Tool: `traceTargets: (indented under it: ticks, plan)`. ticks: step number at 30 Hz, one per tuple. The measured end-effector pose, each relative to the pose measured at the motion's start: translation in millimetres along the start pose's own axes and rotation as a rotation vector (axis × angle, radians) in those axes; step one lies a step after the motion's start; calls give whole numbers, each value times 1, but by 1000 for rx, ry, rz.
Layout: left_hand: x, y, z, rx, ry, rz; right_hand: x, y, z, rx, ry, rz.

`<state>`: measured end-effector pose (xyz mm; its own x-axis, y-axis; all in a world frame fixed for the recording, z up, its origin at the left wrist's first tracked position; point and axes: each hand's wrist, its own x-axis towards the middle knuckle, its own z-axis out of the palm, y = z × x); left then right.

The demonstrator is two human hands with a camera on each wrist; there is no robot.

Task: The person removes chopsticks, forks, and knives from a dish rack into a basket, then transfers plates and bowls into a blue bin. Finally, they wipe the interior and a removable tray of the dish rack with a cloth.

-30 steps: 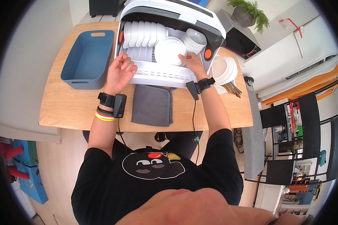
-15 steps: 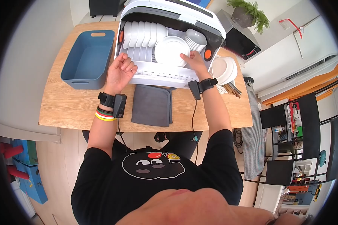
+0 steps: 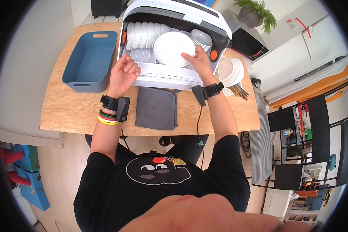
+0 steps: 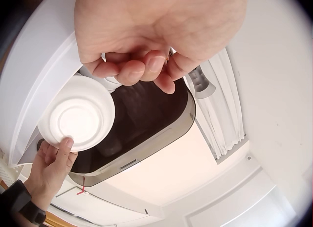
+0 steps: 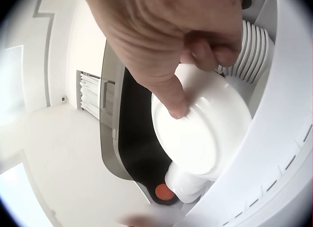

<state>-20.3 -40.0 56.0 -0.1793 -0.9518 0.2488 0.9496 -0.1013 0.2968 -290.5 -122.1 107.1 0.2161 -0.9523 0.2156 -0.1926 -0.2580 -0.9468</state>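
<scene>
My right hand [image 3: 202, 63] pinches a round white plate [image 3: 173, 48] by its right rim, thumb on the face. In the right wrist view, the thumb of this hand [image 5: 171, 46] lies across the plate [image 5: 195, 124]. The plate is above the rack of a white dish cabinet [image 3: 166, 73], between a row of upright white dishes [image 3: 143, 35] and stacked bowls [image 3: 201, 38]. My left hand [image 3: 123, 77], palm up with loosely curled fingers, holds nothing beside the cabinet's front left edge. The left wrist view shows that hand [image 4: 156, 36] empty, with the plate [image 4: 77, 114] beyond it.
A blue bin [image 3: 89, 58] stands left on the wooden table [image 3: 116, 125]. A folded grey cloth [image 3: 156, 108] lies before the cabinet. To the right are white plates [image 3: 231, 72] and brown utensils [image 3: 240, 92]. Cables hang from both wrist cameras.
The plate has moved slightly left and up in the head view and looks larger, with my right hand following it. More of the bowl stack shows. My left hand has stayed in place.
</scene>
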Motion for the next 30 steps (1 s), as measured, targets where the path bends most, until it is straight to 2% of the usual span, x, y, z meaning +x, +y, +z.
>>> traceTargets:
  ticks: [2, 3, 5, 6, 8, 9, 11, 13, 15, 17, 19, 23, 25, 26, 27, 29, 30]
  plan:
    - [0, 0, 1, 2, -1, -2, -4, -3, 5, -130, 15, -120]
    - [0, 0, 2, -1, 4, -3, -11, -14, 9, -130, 16, -120]
    - [0, 0, 2, -5, 10, -3, -34, -46, 19, -457, 59, -225]
    - [0, 0, 1, -4, 1, -5, -44, -50, 20, -457, 58, -225]
    - [-1, 1, 2, -2, -6, -4, -62, -55, 18, -585, 78, -418]
    - [-1, 1, 4, 12, 1, -1, -72, -57, 14, -585, 75, -418]
    - [-2, 1, 4, 24, 9, 2, -93, -63, 1, -646, 74, -685]
    - [-1, 1, 2, 20, -10, -4, -115, -74, -12, -493, 156, -683]
    - [-1, 1, 0, 16, -11, -7, -128, -78, -27, -263, 358, -709]
    - [0, 1, -1, 13, -16, -10, -136, -91, -44, -171, 707, -679]
    - [0, 1, -1, 16, -13, -8, -131, -110, -65, 10, 892, -673]
    - [1, 1, -4, 9, -28, -10, -114, -123, -93, 166, 985, -698]
    - [1, 1, -5, 12, -44, -14, -100, -96, -121, -42, 935, -640]
    - [1, 1, -5, 13, -45, -11, -92, -85, -130, -141, 963, -590]
    - [2, 0, -4, 8, -40, -11, -85, -76, -135, -139, 961, -593]
    - [2, 0, -4, 5, -37, -8, -74, -59, -142, -325, 841, -451]
    - [2, 0, -5, 0, -34, -9, -70, -49, -148, -440, 859, -357]
